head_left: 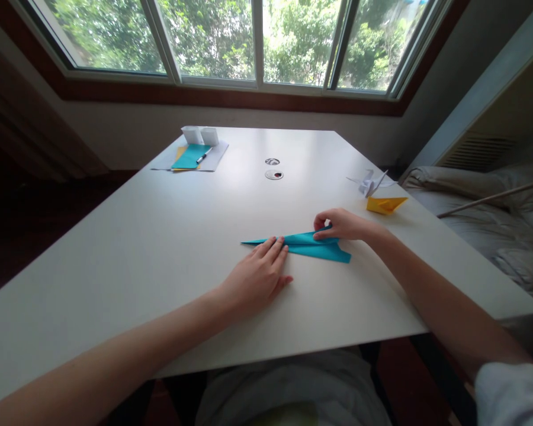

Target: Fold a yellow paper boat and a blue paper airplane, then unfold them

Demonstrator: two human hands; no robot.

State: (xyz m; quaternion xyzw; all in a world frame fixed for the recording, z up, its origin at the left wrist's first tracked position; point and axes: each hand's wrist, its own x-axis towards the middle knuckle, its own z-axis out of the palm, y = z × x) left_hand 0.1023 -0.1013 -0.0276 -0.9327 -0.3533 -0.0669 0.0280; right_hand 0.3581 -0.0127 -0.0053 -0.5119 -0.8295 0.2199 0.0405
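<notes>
A blue folded paper plane (pixel 317 251) lies on the white table in front of me, its narrow tip pointing left and its wide end to the right. My left hand (pixel 266 269) rests flat across its narrower part, fingers stretched out and thumb off to the side. At the wide end, my right hand (pixel 335 225) pinches the far edge of the paper between thumb and fingers. Part of the plane is covered by my left fingers.
Right of my hands sit a yellow paper boat (pixel 386 205) and a white paper crane (pixel 368 183). At the far left are white paper boxes (pixel 209 136), blue sheets (pixel 189 157) and a pen (pixel 204 156). Round cable holes (pixel 274 175) mark the white table (pixel 137 254).
</notes>
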